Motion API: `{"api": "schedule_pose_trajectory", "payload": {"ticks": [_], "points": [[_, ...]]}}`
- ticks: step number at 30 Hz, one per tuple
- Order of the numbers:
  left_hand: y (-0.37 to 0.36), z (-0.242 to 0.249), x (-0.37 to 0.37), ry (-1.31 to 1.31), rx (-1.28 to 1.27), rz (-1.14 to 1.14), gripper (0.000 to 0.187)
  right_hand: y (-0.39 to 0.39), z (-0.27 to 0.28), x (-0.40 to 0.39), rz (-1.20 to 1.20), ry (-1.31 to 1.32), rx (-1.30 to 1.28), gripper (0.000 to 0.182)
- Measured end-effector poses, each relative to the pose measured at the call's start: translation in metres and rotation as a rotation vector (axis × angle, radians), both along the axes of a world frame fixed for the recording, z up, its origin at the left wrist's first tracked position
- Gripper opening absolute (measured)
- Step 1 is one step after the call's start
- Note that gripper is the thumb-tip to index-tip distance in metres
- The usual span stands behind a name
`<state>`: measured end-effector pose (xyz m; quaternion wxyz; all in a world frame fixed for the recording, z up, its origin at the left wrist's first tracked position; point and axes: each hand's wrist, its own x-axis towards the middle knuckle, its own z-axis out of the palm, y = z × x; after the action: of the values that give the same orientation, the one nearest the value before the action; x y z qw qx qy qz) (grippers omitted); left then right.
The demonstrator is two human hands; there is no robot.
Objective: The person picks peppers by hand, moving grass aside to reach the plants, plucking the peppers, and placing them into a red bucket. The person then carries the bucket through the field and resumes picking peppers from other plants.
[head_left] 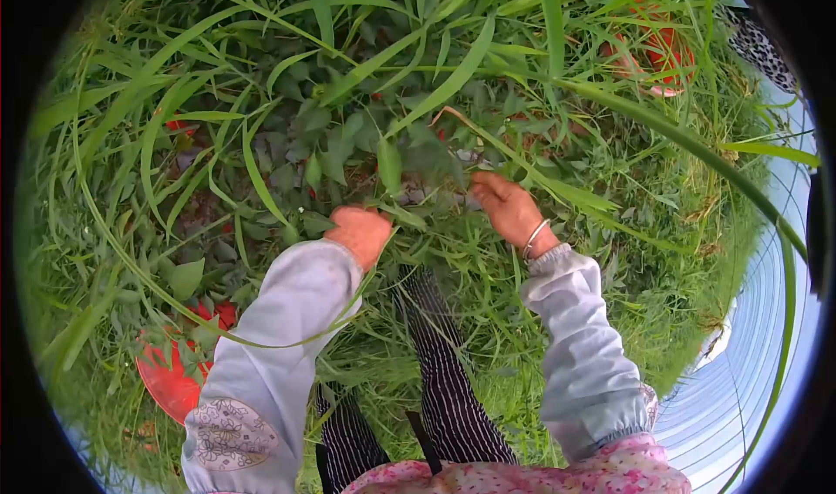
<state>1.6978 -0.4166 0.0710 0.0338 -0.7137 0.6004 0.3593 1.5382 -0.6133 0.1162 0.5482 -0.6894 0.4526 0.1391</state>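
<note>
My left hand (361, 234) is curled closed at the base of leafy green plants (335, 150). Its fingertips are turned away among the leaves, so what they hold is hidden. A short way to the right is my right hand (508, 208), with a bangle (535, 238) at the wrist. Its fingers are bent together beside the stems, and anything between them is too small to make out. Small red spots, perhaps fruit (180, 127), show through the foliage.
Long grass blades (679, 132) arch across the view. A red basin (170, 385), partly covered by leaves, lies at lower left. More red, perhaps a container (669, 58), shows at upper right near a black-and-white spotted cloth (756, 48). A pale blue ridged surface (740, 381) borders the right.
</note>
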Motion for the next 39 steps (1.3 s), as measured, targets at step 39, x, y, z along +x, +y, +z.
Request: {"api": "schedule_pose_trajectory", "payload": {"ticks": [39], "points": [[0.017, 0.001, -0.022, 0.105, -0.149, 0.201, 0.028, 0.005, 0.061, 0.008, 0.280, -0.040, -0.032, 0.034]]}}
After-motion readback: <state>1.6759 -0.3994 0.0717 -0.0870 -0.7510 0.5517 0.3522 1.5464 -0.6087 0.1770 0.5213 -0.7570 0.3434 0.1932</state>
